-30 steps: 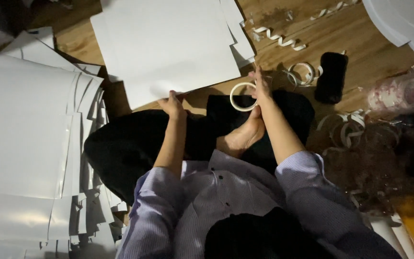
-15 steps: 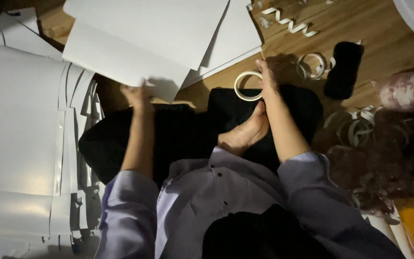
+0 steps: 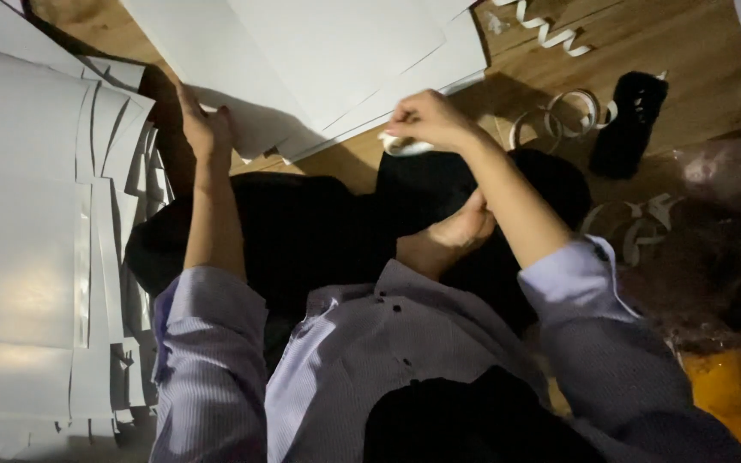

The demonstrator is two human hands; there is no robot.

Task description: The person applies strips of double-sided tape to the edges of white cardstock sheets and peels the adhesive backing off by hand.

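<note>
The near edge of the white sheets (image 3: pixel 319 60) is touched by the left hand (image 3: pixel 203 129), fingers laid flat and apart, nothing clamped. A white tape roll (image 3: pixel 405 147) is pinched by the right hand (image 3: pixel 426 120), fingers closed on it, just beside the sheets' lower edge over the wooden floor (image 3: pixel 671 51). A stack of white panels (image 3: pixel 27 223) crowds the left. Empty tape rings (image 3: pixel 568 111) and a black object (image 3: pixel 628 124) lie right, near; bare floor is seen between.
</note>
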